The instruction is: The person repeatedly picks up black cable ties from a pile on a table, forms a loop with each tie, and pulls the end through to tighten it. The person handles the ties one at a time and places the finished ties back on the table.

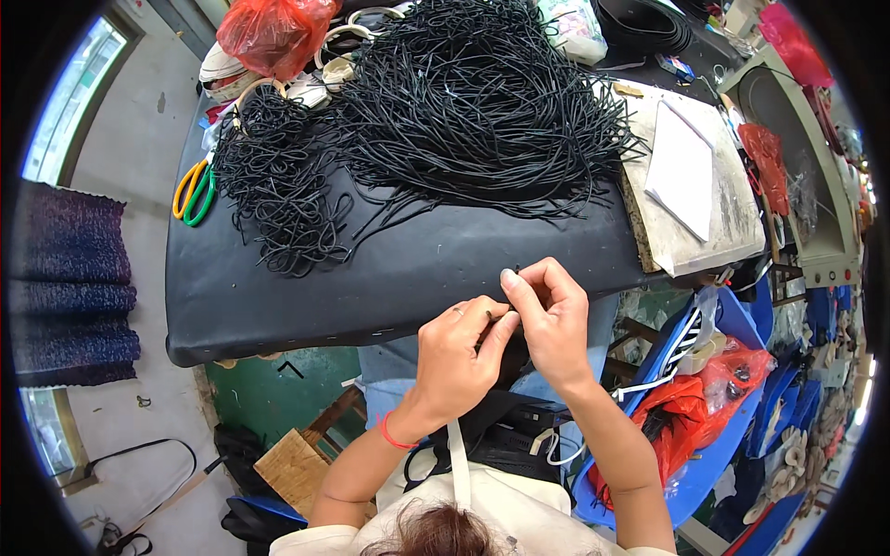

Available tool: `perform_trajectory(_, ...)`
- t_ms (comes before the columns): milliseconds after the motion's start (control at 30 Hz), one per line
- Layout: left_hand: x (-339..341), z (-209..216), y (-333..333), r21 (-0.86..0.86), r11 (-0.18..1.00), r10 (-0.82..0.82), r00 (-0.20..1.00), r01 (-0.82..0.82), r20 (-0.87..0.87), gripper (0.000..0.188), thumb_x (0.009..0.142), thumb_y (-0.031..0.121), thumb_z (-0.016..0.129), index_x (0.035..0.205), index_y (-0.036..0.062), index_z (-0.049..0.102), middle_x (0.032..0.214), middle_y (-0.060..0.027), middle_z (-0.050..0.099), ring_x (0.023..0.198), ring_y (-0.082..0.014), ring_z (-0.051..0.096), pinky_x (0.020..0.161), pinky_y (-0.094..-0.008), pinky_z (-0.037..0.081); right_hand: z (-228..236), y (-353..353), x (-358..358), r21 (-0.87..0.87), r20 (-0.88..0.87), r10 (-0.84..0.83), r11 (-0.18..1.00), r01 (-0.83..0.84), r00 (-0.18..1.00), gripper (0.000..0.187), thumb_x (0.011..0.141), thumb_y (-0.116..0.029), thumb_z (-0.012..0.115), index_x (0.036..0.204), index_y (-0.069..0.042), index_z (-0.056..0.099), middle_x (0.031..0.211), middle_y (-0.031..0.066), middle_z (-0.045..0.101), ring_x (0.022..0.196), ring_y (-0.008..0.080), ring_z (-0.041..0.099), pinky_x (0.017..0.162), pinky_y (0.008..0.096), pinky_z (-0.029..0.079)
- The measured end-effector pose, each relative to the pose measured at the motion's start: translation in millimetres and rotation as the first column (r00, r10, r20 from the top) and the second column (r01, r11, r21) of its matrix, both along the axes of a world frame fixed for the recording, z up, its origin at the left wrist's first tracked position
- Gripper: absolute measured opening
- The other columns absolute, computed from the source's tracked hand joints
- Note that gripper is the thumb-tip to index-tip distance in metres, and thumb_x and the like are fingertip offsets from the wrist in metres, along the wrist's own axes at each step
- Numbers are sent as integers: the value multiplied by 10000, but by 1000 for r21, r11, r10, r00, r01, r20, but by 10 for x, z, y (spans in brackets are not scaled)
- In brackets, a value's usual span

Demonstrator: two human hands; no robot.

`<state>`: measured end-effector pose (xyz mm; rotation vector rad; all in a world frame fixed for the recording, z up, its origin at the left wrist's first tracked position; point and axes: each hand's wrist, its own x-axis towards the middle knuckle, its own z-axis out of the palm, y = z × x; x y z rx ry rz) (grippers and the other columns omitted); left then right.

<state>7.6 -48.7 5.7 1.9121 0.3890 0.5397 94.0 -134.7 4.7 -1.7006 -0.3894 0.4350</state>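
Note:
My left hand (456, 350) and my right hand (554, 324) meet over the front edge of the black-covered table, thumbs and fingers pinched. Between them they grip a short dark piece of thin black cord (489, 316), of which only small bits show; fingers hide most of it. Beyond my hands lies a large coiled heap of black cords (464, 120). To its left is a smaller, tangled bunch of black cords (287, 185).
Scissors with orange and green handles (197, 193) lie at the table's left. A pale board (732, 208) carrying white paper (681, 167) sits at the right. A red plastic bag (275, 35) stands at the back left. Low at my right is a blue bin (709, 473) holding red bags.

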Motion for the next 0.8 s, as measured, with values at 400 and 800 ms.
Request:
perform_trajectory(400, -29, 1, 253, -722, 685, -154, 988, 101, -8, 135, 867, 135, 604, 848, 2, 616, 735, -19, 620, 662, -50, 570, 593, -190, 471, 70, -152, 62, 128, -419, 229, 973, -192, 879, 318, 927, -332, 497, 816, -46, 581, 714, -22, 523, 622, 45, 463, 574, 173, 365)
perform_trajectory(800, -62, -36, 242, -606, 796, -91, 991, 16, -93, 233, 913, 115, 512, 1047, -56, 593, 888, -93, 660, 797, -118, 622, 721, -250, 511, -45, -111, 118, 184, -398, 212, 972, -149, 892, 358, 947, -347, 444, 909, -24, 592, 771, 1, 557, 680, 60, 487, 617, 192, 399)
